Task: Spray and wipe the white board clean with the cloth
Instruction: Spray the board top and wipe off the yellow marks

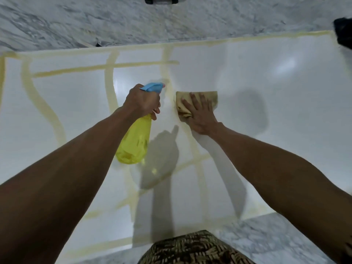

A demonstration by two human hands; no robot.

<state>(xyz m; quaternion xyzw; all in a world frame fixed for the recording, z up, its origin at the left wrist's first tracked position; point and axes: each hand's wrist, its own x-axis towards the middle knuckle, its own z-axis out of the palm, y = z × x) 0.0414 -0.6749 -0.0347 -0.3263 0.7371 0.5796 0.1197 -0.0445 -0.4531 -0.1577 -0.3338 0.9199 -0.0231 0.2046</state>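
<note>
A large white board [247,77] lies flat on the marble floor, crossed by yellowish lines on its left and middle parts. My left hand [142,101] grips a yellow spray bottle [134,141] by its neck, its blue nozzle [153,86] pointing at the board just left of the cloth. My right hand [200,113] presses flat, fingers spread, on a tan cloth [182,101] lying on the board's middle. The right part of the board shows no lines.
Grey-veined marble floor [133,21] surrounds the board. A dark object [343,33] sits at the board's far right corner, and another dark thing [161,0] at the top edge. My patterned clothing [192,248] shows at the bottom.
</note>
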